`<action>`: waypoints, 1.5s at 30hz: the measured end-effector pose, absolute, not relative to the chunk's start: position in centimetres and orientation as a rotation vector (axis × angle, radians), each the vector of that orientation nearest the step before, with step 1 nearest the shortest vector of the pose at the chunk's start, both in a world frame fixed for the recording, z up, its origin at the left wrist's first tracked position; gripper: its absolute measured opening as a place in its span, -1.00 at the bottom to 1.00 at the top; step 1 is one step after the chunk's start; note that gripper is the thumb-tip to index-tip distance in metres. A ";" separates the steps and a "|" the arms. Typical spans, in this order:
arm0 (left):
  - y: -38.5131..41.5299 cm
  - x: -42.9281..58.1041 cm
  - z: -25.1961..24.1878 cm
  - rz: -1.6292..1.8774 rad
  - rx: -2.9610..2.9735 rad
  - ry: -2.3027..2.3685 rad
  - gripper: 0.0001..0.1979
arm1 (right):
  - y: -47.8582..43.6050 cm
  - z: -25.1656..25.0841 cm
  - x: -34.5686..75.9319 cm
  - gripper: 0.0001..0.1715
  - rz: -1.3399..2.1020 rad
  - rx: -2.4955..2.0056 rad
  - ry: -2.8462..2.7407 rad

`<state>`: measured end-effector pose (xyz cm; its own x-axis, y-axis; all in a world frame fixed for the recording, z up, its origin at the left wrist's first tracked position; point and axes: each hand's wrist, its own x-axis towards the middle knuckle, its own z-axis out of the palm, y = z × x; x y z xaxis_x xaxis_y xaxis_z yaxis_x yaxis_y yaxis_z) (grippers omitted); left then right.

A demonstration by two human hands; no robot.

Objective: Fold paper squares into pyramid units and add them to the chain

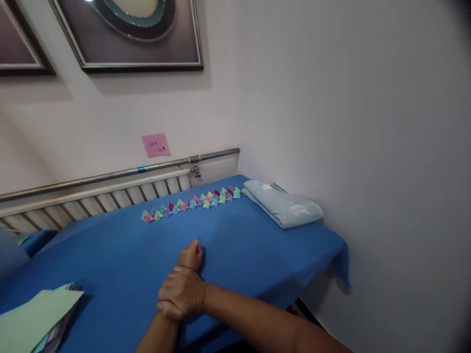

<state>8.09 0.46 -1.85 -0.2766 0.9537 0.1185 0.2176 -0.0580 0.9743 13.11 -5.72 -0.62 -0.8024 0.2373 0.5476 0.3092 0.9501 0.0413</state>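
Observation:
Near the front middle of the blue-covered table [231, 255], my left hand [190, 256] is closed in a fist; no object shows in it. My right hand [181, 293] is wrapped round my left wrist, with its fingers closed over it. Beyond both hands, a long zigzag row of small folded paper pieces [194, 202] in pink, green, blue, purple and red lies across the cloth. Neither hand touches the paper row.
A stack of coloured paper [40, 318] lies at the front left. A folded light-blue cloth [285, 203] rests at the right by the wall. Behind the table are a radiator [106, 202], a metal pipe [95, 177] and a pink note [155, 145].

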 end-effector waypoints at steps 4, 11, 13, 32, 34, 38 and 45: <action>1.4 6.3 -1.9 1.535 1.080 1.485 -0.61 | -5.8 -0.3 12.8 -0.67 -0.146 -0.308 -2.481; 0.8 3.1 -1.4 1.577 0.826 1.131 -0.42 | -6.3 -0.6 12.4 -0.60 -0.127 -0.257 -2.444; 0.6 2.9 -1.2 1.591 0.781 1.054 -0.34 | -6.4 -0.6 12.4 -0.59 -0.105 -0.266 -2.468; 0.5 2.8 -1.5 1.606 0.638 0.908 -0.85 | -6.1 -0.1 12.4 -0.62 0.233 -0.227 -2.497; 0.4 3.0 -1.3 1.617 0.635 0.898 -0.80 | -6.0 -0.3 12.4 -0.60 0.272 -0.233 -2.511; 0.3 3.1 -1.0 1.627 0.634 0.888 -0.65 | -5.7 -0.6 12.5 -0.48 0.327 -0.198 -2.510; 0.0 3.2 -0.6 1.623 0.645 0.875 -0.63 | -5.6 -0.7 12.5 -0.45 0.329 -0.180 -2.475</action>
